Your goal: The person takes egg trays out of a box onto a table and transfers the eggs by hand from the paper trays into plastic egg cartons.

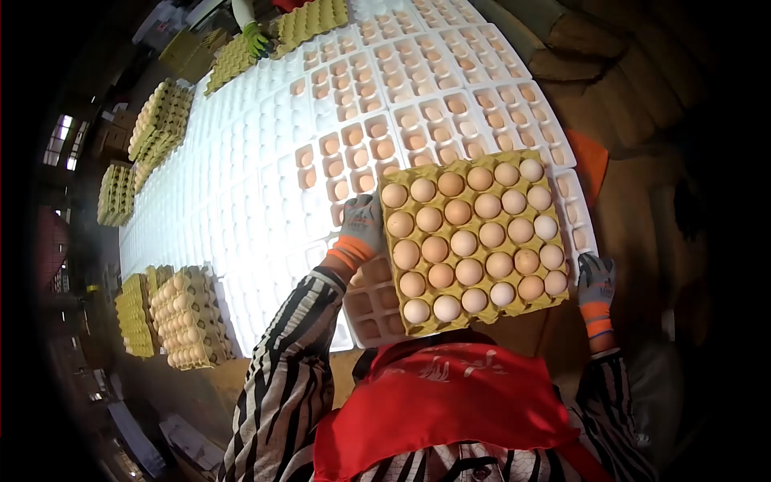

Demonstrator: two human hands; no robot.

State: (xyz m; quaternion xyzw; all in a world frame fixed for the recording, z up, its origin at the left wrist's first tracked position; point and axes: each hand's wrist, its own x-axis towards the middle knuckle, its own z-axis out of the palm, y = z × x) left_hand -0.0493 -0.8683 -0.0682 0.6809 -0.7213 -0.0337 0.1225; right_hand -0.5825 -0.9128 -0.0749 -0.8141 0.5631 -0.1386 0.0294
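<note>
My left hand, in a grey glove with an orange cuff, is against the left side of a yellowish pulp egg tray filled with brown and pale eggs. Its fingers are bent over the white foam cells, and what lies under them is hidden. My right hand, gloved alike, is just off the tray's lower right side, near the end of a foam tray; its fingers look stretched forward, with nothing seen in them. The egg tray lies over the foam trays, its near side reaching past them toward my red apron.
White foam trays cover the table, many cells holding single eggs. Stacked egg trays stand at the left edge, with more stacks farther back. Across the table, another person's green-gloved hand is beside pulp trays.
</note>
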